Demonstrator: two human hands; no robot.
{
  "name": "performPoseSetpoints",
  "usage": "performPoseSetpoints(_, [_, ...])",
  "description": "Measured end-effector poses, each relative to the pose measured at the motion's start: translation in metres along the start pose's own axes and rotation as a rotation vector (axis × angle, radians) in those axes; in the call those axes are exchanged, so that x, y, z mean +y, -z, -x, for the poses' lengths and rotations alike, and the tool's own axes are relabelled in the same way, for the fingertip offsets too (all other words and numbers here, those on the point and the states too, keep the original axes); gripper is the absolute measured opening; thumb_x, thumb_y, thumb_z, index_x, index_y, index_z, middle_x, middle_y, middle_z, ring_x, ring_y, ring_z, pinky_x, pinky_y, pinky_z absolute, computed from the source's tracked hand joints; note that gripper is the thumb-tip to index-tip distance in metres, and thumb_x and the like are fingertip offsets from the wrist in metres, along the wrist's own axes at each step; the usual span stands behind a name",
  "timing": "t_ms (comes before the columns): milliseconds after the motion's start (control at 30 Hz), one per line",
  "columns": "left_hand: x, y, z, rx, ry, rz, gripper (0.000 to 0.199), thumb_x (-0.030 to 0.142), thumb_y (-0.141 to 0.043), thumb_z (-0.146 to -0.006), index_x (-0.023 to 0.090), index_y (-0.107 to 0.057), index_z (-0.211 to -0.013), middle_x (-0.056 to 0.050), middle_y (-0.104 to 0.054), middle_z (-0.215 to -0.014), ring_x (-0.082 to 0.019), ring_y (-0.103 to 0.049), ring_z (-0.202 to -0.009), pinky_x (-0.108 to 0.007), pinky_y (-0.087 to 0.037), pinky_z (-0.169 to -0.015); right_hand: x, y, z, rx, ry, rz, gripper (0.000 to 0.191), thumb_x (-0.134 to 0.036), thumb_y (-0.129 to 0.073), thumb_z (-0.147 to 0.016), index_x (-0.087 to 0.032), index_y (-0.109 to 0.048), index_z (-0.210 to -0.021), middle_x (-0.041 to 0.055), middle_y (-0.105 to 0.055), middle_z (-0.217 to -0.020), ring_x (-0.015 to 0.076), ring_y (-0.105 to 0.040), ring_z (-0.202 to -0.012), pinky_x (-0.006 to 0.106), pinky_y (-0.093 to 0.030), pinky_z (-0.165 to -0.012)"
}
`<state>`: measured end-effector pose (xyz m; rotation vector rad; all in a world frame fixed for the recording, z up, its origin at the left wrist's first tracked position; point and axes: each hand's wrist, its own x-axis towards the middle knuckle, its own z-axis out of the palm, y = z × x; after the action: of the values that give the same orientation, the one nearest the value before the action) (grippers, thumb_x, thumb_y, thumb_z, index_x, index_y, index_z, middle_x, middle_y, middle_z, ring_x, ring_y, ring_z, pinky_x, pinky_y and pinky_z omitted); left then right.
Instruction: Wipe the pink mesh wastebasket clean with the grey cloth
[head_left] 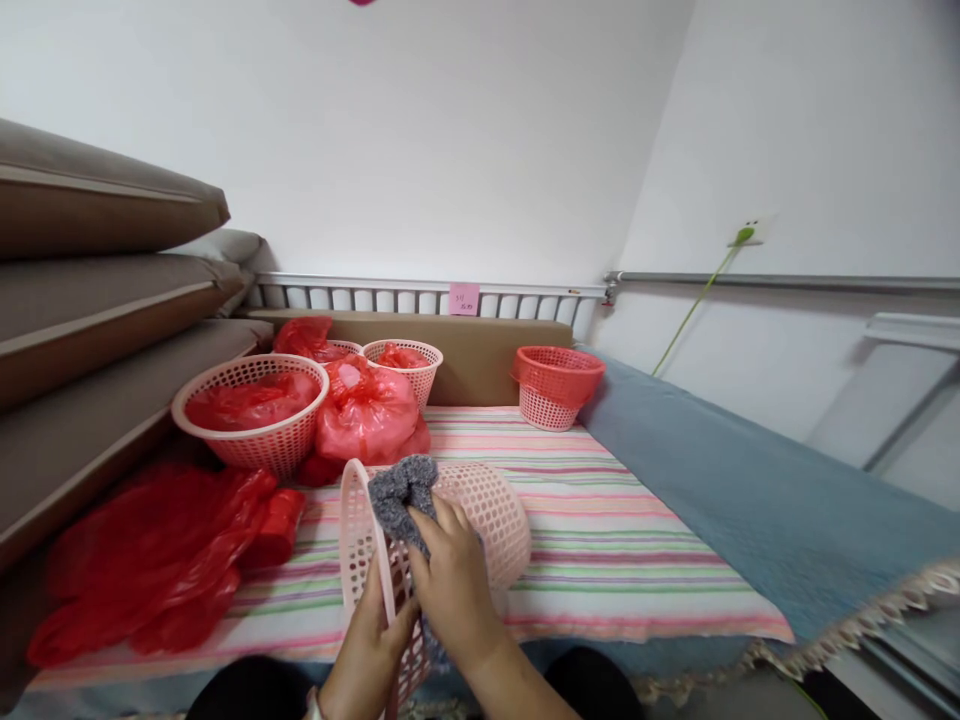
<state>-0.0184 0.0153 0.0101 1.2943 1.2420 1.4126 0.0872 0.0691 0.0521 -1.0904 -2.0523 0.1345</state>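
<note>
A pale pink perforated basket lies tipped on its side on the striped cloth, its mouth facing left. My left hand grips the basket's rim from below, thumb and fingers on either side of it. Fingers of my right hand press a grey fluffy rag against the outside of the basket near the top of the rim. Part of the rag hangs below my right hand, behind the wrist.
Left of the basket lie loose red plastic bags and a red roll. Behind are a basket with red plastic, a full red bag and stacked red and pink baskets. Cushions rise at left.
</note>
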Motion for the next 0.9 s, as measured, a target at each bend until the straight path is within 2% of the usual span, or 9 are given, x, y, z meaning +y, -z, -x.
performPoseSetpoints(167, [-0.002, -0.003, 0.005, 0.002, 0.016, 0.017, 0.067, 0.034, -0.054, -0.081, 0.015, -0.024, -0.139, -0.016, -0.05, -0.136, -0.029, -0.045, -0.127, -0.043, -0.032, -0.108, 0.066, 0.006, -0.009, 0.062, -0.172, 0.223, 0.037, -0.013, -0.049, -0.08, -0.019, -0.061, -0.114, 0.0104, -0.055, -0.122, 0.0236, -0.046, -0.114, 0.035, -0.035, -0.098])
performPoseSetpoints(267, [-0.007, -0.005, 0.008, -0.034, 0.017, 0.034, 0.062, 0.035, -0.054, -0.082, 0.018, -0.03, -0.137, -0.014, -0.05, -0.137, -0.029, -0.045, -0.126, -0.043, -0.031, -0.109, 0.108, 0.015, -0.01, 0.071, -0.333, 0.338, 0.033, -0.017, -0.047, -0.084, -0.017, -0.062, -0.113, 0.0105, -0.06, -0.113, 0.0233, -0.051, -0.104, 0.032, -0.038, -0.092])
performPoseSetpoints(333, [-0.011, -0.006, 0.009, -0.057, 0.032, 0.043, 0.06, 0.036, -0.054, -0.083, 0.019, -0.033, -0.136, -0.014, -0.051, -0.137, -0.029, -0.046, -0.126, -0.043, -0.032, -0.109, 0.127, 0.019, -0.007, 0.069, -0.411, 0.377, 0.032, -0.019, -0.046, -0.086, -0.016, -0.062, -0.114, 0.0101, -0.061, -0.11, 0.023, -0.052, -0.1, 0.031, -0.038, -0.089])
performPoseSetpoints(433, [-0.017, -0.006, 0.008, -0.082, 0.028, 0.084, 0.062, 0.038, -0.054, -0.083, 0.021, -0.03, -0.138, -0.014, -0.052, -0.136, -0.028, -0.048, -0.124, -0.043, -0.034, -0.107, 0.138, 0.022, -0.001, 0.069, -0.454, 0.395, 0.032, -0.023, -0.044, -0.087, -0.016, -0.061, -0.114, 0.01, -0.061, -0.111, 0.023, -0.052, -0.101, 0.03, -0.037, -0.088])
performPoseSetpoints(567, [-0.02, -0.005, 0.007, -0.101, 0.02, 0.106, 0.068, 0.039, -0.055, -0.084, 0.022, -0.023, -0.142, -0.014, -0.053, -0.135, -0.027, -0.048, -0.124, -0.042, -0.032, -0.108, 0.134, 0.021, -0.001, 0.081, -0.443, 0.412, 0.032, -0.021, -0.044, -0.087, -0.018, -0.061, -0.114, 0.0108, -0.061, -0.11, 0.0229, -0.052, -0.1, 0.031, -0.037, -0.087])
performPoseSetpoints(667, [-0.022, -0.005, 0.008, -0.087, 0.037, 0.135, 0.07, 0.04, -0.055, -0.083, 0.023, -0.023, -0.142, -0.014, -0.053, -0.134, -0.027, -0.049, -0.124, -0.042, -0.034, -0.107, 0.117, 0.018, -0.006, 0.075, -0.417, 0.402, 0.033, -0.019, -0.047, -0.085, -0.017, -0.061, -0.115, 0.0116, -0.06, -0.111, 0.0241, -0.052, -0.101, 0.031, -0.037, -0.087])
performPoseSetpoints(800, [-0.026, -0.006, 0.008, -0.078, 0.042, 0.155, 0.073, 0.041, -0.057, -0.082, 0.021, -0.022, -0.143, -0.015, -0.052, -0.135, -0.027, -0.047, -0.125, -0.041, -0.033, -0.108, 0.072, 0.011, -0.013, 0.062, -0.27, 0.298, 0.035, -0.017, -0.05, -0.082, -0.02, -0.061, -0.115, 0.0109, -0.055, -0.12, 0.025, -0.047, -0.111, 0.034, -0.035, -0.094])
performPoseSetpoints(900, [-0.026, -0.005, 0.007, -0.097, 0.076, 0.16, 0.07, 0.04, -0.052, -0.085, 0.021, -0.018, -0.144, -0.015, -0.053, -0.134, -0.026, -0.046, -0.126, -0.044, -0.03, -0.109, 0.027, 0.008, -0.014, 0.03, -0.172, 0.172, 0.036, -0.015, -0.052, -0.08, -0.023, -0.061, -0.113, 0.0078, -0.056, -0.119, 0.0234, -0.048, -0.108, 0.034, -0.037, -0.092])
